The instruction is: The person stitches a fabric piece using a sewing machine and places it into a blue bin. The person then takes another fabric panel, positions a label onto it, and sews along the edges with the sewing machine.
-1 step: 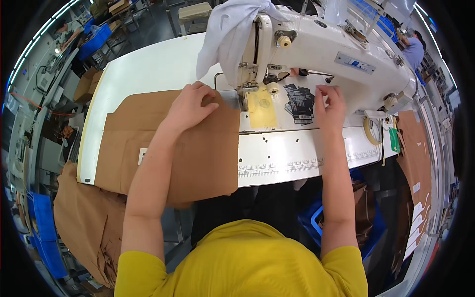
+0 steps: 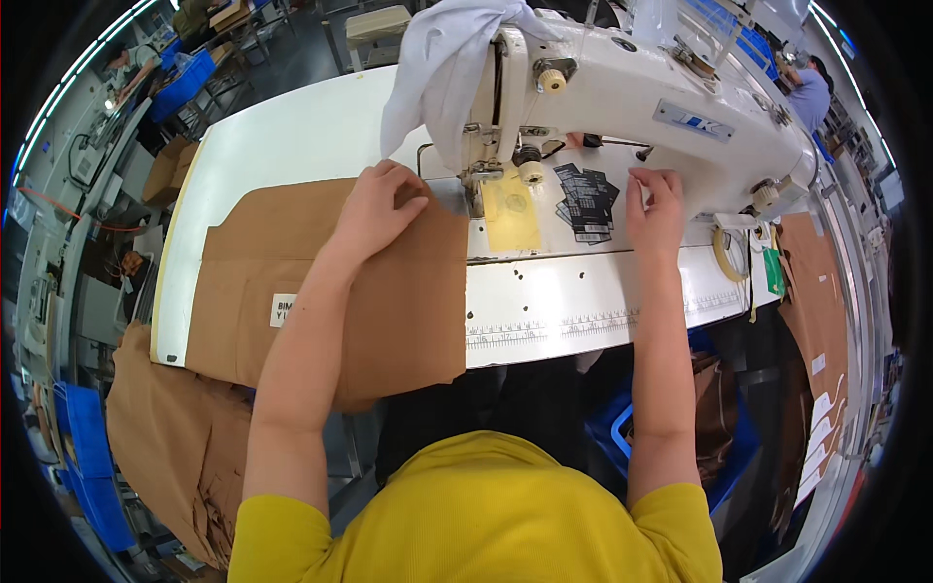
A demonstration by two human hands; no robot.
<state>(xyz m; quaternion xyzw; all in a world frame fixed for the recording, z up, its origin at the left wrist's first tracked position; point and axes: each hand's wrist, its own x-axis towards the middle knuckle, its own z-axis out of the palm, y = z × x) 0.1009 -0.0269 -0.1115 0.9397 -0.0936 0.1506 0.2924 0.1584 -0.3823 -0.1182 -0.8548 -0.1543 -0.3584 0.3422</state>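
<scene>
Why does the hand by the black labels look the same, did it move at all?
No. The right hand sits at the same spot beside the black labels, under the white sewing machine, as in the earlier picture.

Garment workshop: industrial sewing machine (image 2: 622, 107).

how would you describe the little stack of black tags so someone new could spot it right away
Start at the big white sewing machine on the white table. Under its arm, on the machine bed, lies a fanned stack of small black rectangular tags, right of the yellow square patch and just left of the right hand. It is the only dark, printed pile there; the large brown fabric panel under the left hand is plain.
</scene>
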